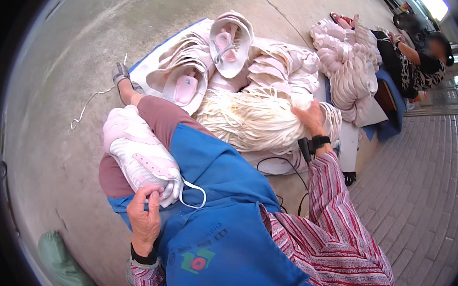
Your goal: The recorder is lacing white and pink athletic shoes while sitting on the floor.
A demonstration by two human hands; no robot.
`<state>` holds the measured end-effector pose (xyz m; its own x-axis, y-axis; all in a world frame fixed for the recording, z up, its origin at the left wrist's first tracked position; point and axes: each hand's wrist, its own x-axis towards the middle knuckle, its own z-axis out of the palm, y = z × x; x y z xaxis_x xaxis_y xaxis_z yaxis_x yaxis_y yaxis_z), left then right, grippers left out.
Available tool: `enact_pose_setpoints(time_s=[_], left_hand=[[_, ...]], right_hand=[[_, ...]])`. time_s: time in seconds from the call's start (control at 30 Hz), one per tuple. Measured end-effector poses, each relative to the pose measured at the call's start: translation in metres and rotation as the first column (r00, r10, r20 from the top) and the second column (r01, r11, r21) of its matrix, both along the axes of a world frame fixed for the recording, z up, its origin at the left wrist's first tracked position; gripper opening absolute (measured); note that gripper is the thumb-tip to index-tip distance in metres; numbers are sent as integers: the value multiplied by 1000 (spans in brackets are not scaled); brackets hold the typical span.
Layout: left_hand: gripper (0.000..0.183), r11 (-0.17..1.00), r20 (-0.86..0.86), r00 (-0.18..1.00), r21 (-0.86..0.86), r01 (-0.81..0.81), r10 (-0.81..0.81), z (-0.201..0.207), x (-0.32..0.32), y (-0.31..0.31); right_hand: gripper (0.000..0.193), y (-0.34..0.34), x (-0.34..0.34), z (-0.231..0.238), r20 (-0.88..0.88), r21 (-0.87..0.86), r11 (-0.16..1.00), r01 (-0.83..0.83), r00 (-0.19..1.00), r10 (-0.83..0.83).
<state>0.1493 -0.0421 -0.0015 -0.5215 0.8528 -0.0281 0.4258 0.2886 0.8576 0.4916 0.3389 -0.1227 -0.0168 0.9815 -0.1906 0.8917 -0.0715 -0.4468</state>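
Seemingly picking laces (246, 125) | left hand (145, 215) pinching uppers (140, 161) | right hand (310, 118) on laces, can't tell grip | likely calls for separating one

Pink-white uppers (134, 153); bundled cream laces (251, 119)

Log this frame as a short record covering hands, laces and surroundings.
Left hand: at the near end of the pink-and-white shoe tops on the lap
Right hand: at the right end of the cream lace bundle
Loose lace: curls over the blue apron
Beyond the bundle: stacked shoe parts
Upper right: another person
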Motion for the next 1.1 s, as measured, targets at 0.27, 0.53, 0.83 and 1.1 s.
enact_pose_setpoints(time_s=[0.27, 0.53, 0.83, 1.1], left_hand=[[30, 989, 96, 988, 95, 111, -120, 24, -13, 31], [100, 881, 12, 911, 261, 394, -411, 69, 24, 97], [65, 955, 283, 914, 144, 259, -291, 30, 2, 69], [79, 996, 528, 845, 57, 68, -88, -46, -40, -44]], right_hand=[[54, -75, -78, 167, -982, -69, 941, -333, 189, -5], [75, -140, -187, 214, -861, 326, 618, -716, 46, 507], [80, -174, -213, 179, -813, 236, 578, -781, 167, 558], [102, -165, -201, 170, -652, 417, 394, -819, 31, 757]])
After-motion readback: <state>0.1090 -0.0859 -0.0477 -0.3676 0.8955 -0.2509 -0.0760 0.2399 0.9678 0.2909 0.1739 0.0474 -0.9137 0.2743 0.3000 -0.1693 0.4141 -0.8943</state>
